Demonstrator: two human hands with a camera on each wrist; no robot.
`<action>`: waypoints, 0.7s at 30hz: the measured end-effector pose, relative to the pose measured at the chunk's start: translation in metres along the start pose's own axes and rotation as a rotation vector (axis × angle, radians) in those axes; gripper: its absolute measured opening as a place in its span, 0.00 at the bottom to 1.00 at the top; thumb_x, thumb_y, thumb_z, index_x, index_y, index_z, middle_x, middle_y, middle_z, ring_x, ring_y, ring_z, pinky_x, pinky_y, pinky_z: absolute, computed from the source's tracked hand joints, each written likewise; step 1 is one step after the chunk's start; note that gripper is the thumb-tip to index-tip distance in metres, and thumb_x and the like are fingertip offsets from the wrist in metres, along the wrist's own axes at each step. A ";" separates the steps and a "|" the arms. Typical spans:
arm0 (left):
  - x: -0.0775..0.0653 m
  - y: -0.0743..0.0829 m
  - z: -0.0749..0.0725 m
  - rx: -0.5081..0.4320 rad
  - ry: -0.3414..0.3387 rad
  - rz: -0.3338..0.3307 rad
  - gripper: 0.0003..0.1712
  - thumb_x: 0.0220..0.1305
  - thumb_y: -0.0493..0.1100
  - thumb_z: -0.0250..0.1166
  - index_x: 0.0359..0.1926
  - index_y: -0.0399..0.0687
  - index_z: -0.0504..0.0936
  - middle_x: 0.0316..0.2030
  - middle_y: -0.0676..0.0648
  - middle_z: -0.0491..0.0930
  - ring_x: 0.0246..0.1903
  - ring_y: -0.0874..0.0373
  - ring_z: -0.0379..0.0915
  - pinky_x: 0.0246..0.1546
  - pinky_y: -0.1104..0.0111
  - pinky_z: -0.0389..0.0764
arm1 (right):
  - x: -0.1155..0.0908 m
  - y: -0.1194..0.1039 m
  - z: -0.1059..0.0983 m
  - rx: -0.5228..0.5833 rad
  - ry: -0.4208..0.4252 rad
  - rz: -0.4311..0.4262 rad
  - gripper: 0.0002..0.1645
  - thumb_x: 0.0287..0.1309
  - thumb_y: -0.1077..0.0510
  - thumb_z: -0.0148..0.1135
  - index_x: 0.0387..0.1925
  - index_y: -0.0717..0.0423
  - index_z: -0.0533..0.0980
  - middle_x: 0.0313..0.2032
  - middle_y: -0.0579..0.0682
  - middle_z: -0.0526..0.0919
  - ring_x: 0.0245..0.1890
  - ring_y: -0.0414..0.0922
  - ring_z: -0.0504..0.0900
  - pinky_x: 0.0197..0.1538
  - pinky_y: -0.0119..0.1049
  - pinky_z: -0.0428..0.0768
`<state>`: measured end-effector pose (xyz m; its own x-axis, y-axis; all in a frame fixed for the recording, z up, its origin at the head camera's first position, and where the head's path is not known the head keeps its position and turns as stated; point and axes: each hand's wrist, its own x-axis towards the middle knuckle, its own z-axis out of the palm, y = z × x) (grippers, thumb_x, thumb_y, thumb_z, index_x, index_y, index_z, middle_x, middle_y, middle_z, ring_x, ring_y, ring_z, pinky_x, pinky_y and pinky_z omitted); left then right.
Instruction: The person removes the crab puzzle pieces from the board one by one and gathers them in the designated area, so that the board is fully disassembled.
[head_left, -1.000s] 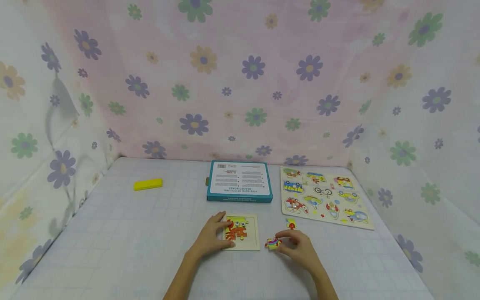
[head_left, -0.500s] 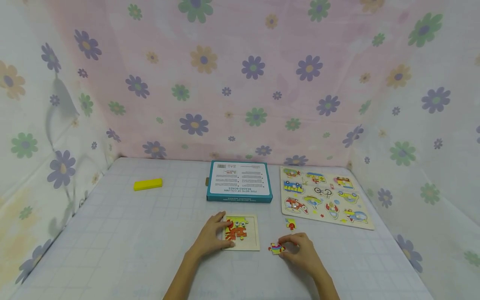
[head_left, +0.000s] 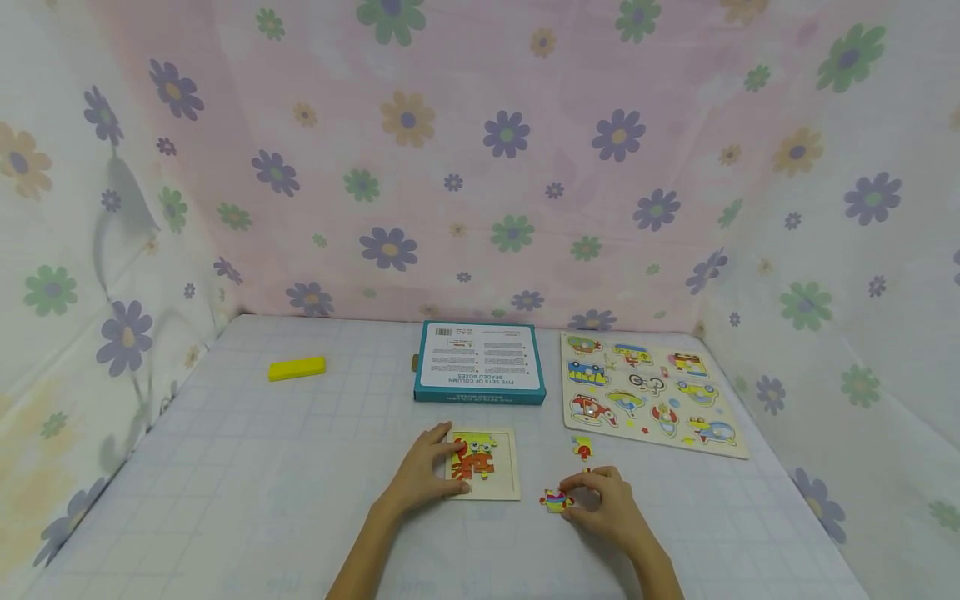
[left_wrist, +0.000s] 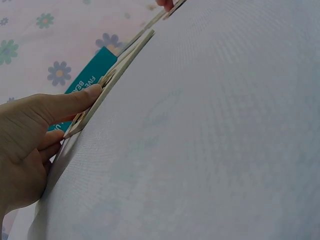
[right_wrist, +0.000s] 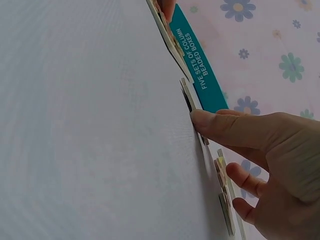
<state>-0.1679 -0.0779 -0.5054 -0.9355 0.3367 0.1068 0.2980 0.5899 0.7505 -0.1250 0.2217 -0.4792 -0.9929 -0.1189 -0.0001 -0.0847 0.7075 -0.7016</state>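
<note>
Tray (head_left: 495, 493), partly filled with crab pieces (head_left: 482, 465), is lying between hands: left hand (head_left: 417, 475) is holding its edge, right hand (head_left: 606, 504) is pinching one piece (head_left: 553, 502); loose pieces (head_left: 582, 447) are lying unplaced.

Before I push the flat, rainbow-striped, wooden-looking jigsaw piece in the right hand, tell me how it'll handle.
The jigsaw piece is probably stiff: its edge looks straight in the right-wrist view. It's likely light, since the right hand pinches it by one side. Thin and flat, it should slide rather than roll.
</note>
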 end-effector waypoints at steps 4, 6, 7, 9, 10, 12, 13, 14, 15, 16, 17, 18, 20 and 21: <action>0.000 0.000 0.000 -0.005 0.007 0.010 0.36 0.43 0.51 0.76 0.53 0.39 0.79 0.66 0.36 0.63 0.67 0.41 0.53 0.67 0.47 0.52 | 0.000 0.001 -0.002 0.003 -0.010 -0.029 0.17 0.35 0.62 0.78 0.32 0.46 0.83 0.32 0.36 0.81 0.43 0.43 0.68 0.47 0.41 0.67; -0.001 0.001 -0.001 -0.012 0.008 0.015 0.35 0.43 0.51 0.76 0.53 0.39 0.79 0.65 0.36 0.63 0.67 0.40 0.53 0.67 0.47 0.52 | 0.001 0.002 -0.002 0.002 -0.006 -0.057 0.17 0.36 0.61 0.77 0.33 0.47 0.83 0.33 0.37 0.82 0.42 0.43 0.69 0.46 0.38 0.70; 0.000 0.001 -0.001 -0.013 0.008 0.016 0.35 0.43 0.51 0.76 0.53 0.39 0.79 0.65 0.36 0.63 0.67 0.40 0.53 0.67 0.47 0.52 | 0.002 0.002 -0.002 0.003 -0.001 -0.071 0.16 0.37 0.60 0.77 0.34 0.48 0.83 0.34 0.37 0.82 0.41 0.43 0.70 0.45 0.37 0.72; 0.000 0.000 0.000 -0.015 0.007 0.013 0.35 0.43 0.51 0.76 0.53 0.39 0.79 0.65 0.36 0.63 0.67 0.40 0.53 0.67 0.47 0.52 | 0.005 0.001 -0.001 0.013 0.014 -0.083 0.15 0.40 0.59 0.76 0.35 0.49 0.83 0.34 0.38 0.83 0.39 0.43 0.71 0.43 0.36 0.74; 0.000 0.000 0.000 -0.013 0.006 0.010 0.36 0.43 0.51 0.76 0.53 0.39 0.79 0.65 0.36 0.63 0.67 0.40 0.53 0.67 0.47 0.52 | 0.007 0.000 0.000 0.023 0.022 -0.088 0.14 0.42 0.59 0.75 0.36 0.50 0.83 0.35 0.39 0.84 0.39 0.43 0.72 0.43 0.36 0.74; 0.000 0.000 0.000 -0.008 0.005 0.005 0.36 0.43 0.51 0.76 0.53 0.39 0.79 0.66 0.36 0.63 0.67 0.40 0.53 0.67 0.47 0.52 | 0.011 -0.003 0.003 0.051 0.046 -0.085 0.13 0.44 0.59 0.73 0.36 0.51 0.83 0.35 0.39 0.84 0.39 0.43 0.74 0.43 0.36 0.75; 0.000 -0.001 0.000 -0.004 0.005 0.004 0.36 0.43 0.52 0.76 0.53 0.39 0.79 0.66 0.36 0.63 0.67 0.40 0.53 0.67 0.47 0.52 | 0.014 -0.006 0.004 0.070 0.053 -0.088 0.13 0.45 0.59 0.73 0.37 0.52 0.83 0.35 0.40 0.84 0.40 0.44 0.74 0.44 0.37 0.75; 0.000 -0.001 0.000 -0.003 0.004 0.002 0.36 0.43 0.52 0.76 0.53 0.39 0.79 0.66 0.36 0.63 0.67 0.40 0.53 0.67 0.47 0.52 | 0.016 -0.008 0.006 0.082 0.062 -0.095 0.13 0.46 0.59 0.72 0.37 0.53 0.82 0.36 0.41 0.84 0.40 0.45 0.76 0.45 0.38 0.76; 0.000 -0.001 0.001 -0.003 0.003 0.000 0.36 0.43 0.52 0.76 0.53 0.39 0.79 0.66 0.36 0.63 0.67 0.40 0.53 0.67 0.47 0.52 | 0.019 -0.011 0.009 0.098 0.067 -0.105 0.13 0.46 0.60 0.72 0.38 0.53 0.82 0.36 0.42 0.85 0.41 0.45 0.77 0.45 0.39 0.77; 0.000 -0.001 0.001 -0.004 0.002 0.000 0.36 0.43 0.52 0.76 0.53 0.39 0.79 0.66 0.36 0.63 0.67 0.40 0.53 0.67 0.47 0.52 | 0.021 -0.013 0.012 0.113 0.071 -0.116 0.14 0.47 0.60 0.72 0.38 0.54 0.82 0.36 0.43 0.85 0.41 0.45 0.77 0.46 0.41 0.77; 0.000 -0.001 0.001 -0.006 0.002 0.000 0.36 0.43 0.52 0.76 0.53 0.39 0.79 0.66 0.36 0.63 0.67 0.40 0.53 0.67 0.47 0.52 | 0.024 -0.015 0.015 0.125 0.073 -0.132 0.14 0.47 0.60 0.72 0.39 0.55 0.82 0.37 0.43 0.85 0.42 0.46 0.78 0.46 0.41 0.77; 0.000 -0.001 0.001 -0.007 0.002 -0.001 0.36 0.43 0.52 0.76 0.54 0.40 0.79 0.66 0.36 0.63 0.67 0.40 0.52 0.67 0.47 0.52 | 0.026 -0.017 0.018 0.138 0.071 -0.148 0.14 0.48 0.60 0.71 0.39 0.56 0.82 0.37 0.44 0.85 0.42 0.46 0.79 0.47 0.41 0.77; 0.000 -0.002 0.001 -0.010 0.001 -0.002 0.36 0.43 0.51 0.76 0.54 0.39 0.79 0.66 0.36 0.62 0.67 0.40 0.52 0.67 0.47 0.52 | 0.031 -0.021 0.024 0.160 0.067 -0.179 0.15 0.48 0.60 0.71 0.40 0.57 0.81 0.38 0.46 0.85 0.43 0.47 0.79 0.47 0.40 0.78; 0.000 -0.002 0.001 -0.011 0.002 -0.004 0.36 0.44 0.51 0.76 0.54 0.40 0.79 0.66 0.37 0.62 0.68 0.40 0.52 0.67 0.47 0.52 | 0.033 -0.023 0.027 0.173 0.061 -0.197 0.15 0.48 0.60 0.71 0.41 0.58 0.81 0.39 0.47 0.85 0.43 0.48 0.79 0.47 0.40 0.78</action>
<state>-0.1683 -0.0778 -0.5074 -0.9369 0.3333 0.1053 0.2926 0.5829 0.7580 -0.1538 0.1832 -0.4823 -0.9624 -0.1962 0.1879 -0.2663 0.5447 -0.7952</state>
